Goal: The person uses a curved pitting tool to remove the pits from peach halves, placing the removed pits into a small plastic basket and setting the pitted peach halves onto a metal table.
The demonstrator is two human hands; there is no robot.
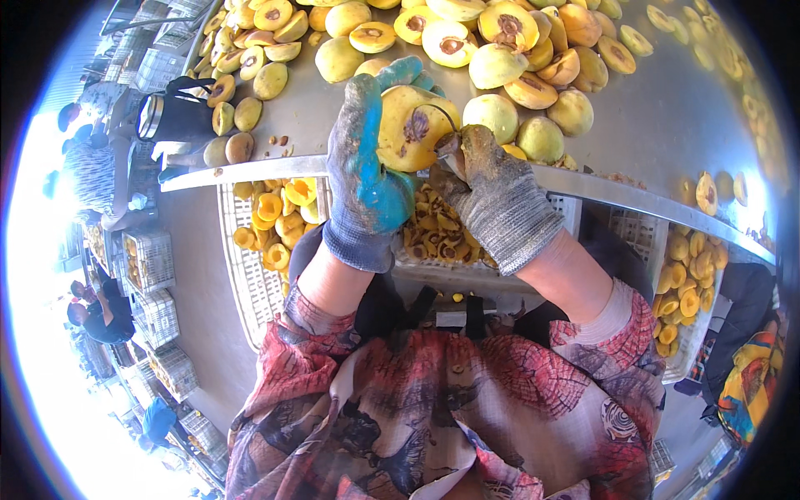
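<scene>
My left hand (369, 169), in a blue-coated knit glove, holds a yellow peach (400, 128) above the near edge of a metal table. A dark blemish marks the side of the peach facing me. In my right hand (500, 187), in a soiled grey knit glove, is a small hand tool with a thin curved metal loop (445, 111). The loop lies against the peach by the blemish; most of the handle is hidden by my fingers. Below my hands, a crate holds brown peach pits and scraps (437, 228).
Halved peaches (450, 44) are heaped on the metal table (300, 119), whose raised rim (250, 170) runs before me. White plastic crates with pitted halves stand at left (240, 275) and right (684, 350). A black container (178, 117) sits at left. Other people (100, 312) are far left.
</scene>
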